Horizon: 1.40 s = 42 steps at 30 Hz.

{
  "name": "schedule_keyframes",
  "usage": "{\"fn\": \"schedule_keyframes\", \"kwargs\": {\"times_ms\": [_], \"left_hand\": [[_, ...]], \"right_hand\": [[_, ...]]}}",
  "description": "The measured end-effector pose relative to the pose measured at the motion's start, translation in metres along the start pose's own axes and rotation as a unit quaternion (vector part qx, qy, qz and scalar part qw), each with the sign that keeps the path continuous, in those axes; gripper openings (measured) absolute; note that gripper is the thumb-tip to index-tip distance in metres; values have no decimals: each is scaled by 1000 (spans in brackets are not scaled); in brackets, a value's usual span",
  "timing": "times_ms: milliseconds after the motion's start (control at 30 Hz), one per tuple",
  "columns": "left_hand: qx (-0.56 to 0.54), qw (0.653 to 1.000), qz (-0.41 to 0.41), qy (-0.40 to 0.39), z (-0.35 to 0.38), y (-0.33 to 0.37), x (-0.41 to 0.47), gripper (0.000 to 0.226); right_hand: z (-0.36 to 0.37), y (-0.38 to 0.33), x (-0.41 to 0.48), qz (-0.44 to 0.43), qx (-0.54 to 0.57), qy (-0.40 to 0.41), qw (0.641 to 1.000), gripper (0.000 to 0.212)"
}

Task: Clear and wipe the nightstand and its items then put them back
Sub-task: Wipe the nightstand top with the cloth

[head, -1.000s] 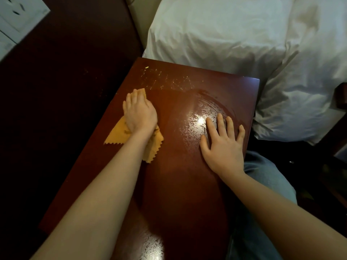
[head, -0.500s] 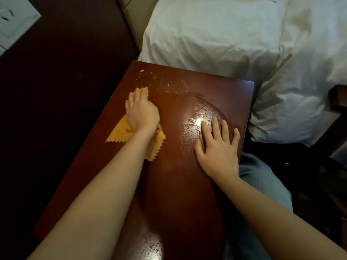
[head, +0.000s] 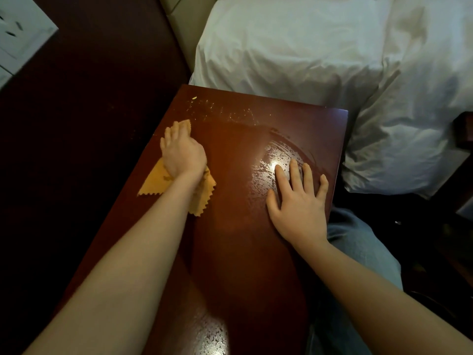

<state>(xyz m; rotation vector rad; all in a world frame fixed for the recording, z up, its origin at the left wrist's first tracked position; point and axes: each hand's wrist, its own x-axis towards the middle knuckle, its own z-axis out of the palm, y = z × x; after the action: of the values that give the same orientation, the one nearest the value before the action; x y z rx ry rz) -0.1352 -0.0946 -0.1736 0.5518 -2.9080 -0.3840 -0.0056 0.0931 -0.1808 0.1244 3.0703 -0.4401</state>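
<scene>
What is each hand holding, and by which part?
Nothing is gripped. The left hand presses flat on the middle of the orange zigzag-edged cloth; the right hand rests flat on the dark red wooden nightstand.

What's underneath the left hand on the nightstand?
The left hand presses an orange zigzag-edged cloth flat on the nightstand. The cloth's middle is hidden beneath the hand.

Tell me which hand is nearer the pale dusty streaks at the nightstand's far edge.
Left. The left hand, pressing the orange cloth, lies just short of the streaks; the right hand rests flat farther back, to their right.
</scene>
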Motion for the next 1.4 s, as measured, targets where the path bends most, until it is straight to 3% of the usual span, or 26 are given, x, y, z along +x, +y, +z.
{"fn": "schedule_keyframes", "kwargs": {"times_ms": [67, 133, 200, 267, 333, 433, 500, 567, 633, 667, 733, 800, 867, 967, 1033, 1133, 1267, 1300, 1333, 1400], "left_hand": [[-12, 1000, 12, 0, 2, 19, -13, 46], [-42, 990, 132, -20, 8, 40, -35, 47], [-53, 952, 289, -81, 8, 51, -57, 45], [-38, 928, 351, -120, 4, 41, -56, 44], [-36, 953, 287, -88, -3, 20, -39, 45], [-7, 998, 67, -1, -9, -22, -5, 46], [15, 998, -44, 32, -11, -36, 8, 48], [10, 996, -82, 42, -11, -33, 11, 50], [-6, 999, -30, 25, -10, -21, 3, 50], [-17, 999, 36, 3, -8, -13, -6, 49], [-42, 977, 199, -62, -5, -2, -29, 46], [-47, 951, 285, -113, -9, -6, -29, 43], [-50, 971, 217, -88, -15, -22, -6, 43], [-37, 999, 9, -15, -18, -44, 32, 44], [-24, 999, -31, -7, -15, -42, 38, 46], [-38, 999, 22, -17, -12, -29, 26, 46], [-51, 961, 256, -95, -9, -19, -5, 42], [-50, 952, 280, -114, -11, -20, -3, 42], [-49, 955, 267, -116, -12, -23, 5, 42], [-54, 981, 169, -76, -11, -29, 27, 43]], "right_hand": [[0, 0, 0, 0, -1, -2, 1000, 71], [0, 1, -1, 1, -4, -6, 1000, 71], [0, 1, -1, 1, -4, -2, 1000, 71], [0, 1, -1, 0, 0, -1, 1000, 71], [0, 1, -1, 0, 0, -5, 1000, 72], [-1, 0, -1, -1, -3, -6, 1000, 72], [-1, 0, -1, -1, -1, -10, 1000, 73], [-1, 1, -1, 1, 0, -11, 1000, 73], [-2, 1, -1, 1, -3, -13, 1000, 73], [-2, 1, -1, 1, -4, -14, 1000, 73], [-1, 0, -1, 0, -4, -16, 1000, 73], [-2, 1, -1, 0, -2, -15, 1000, 74], [-1, 1, -1, 0, -2, -13, 1000, 73], [-1, 0, -1, 1, -4, -8, 1000, 72], [-1, -1, 0, 1, -7, -13, 1000, 72], [-1, 0, -1, 1, -7, -15, 1000, 73], [-1, 0, -1, 2, -11, -15, 1000, 73], [-2, 0, -1, 2, -11, -18, 1000, 74], [-2, 0, -1, 2, -10, -19, 1000, 74], [-2, 0, -1, 1, -8, -19, 1000, 74]]}}
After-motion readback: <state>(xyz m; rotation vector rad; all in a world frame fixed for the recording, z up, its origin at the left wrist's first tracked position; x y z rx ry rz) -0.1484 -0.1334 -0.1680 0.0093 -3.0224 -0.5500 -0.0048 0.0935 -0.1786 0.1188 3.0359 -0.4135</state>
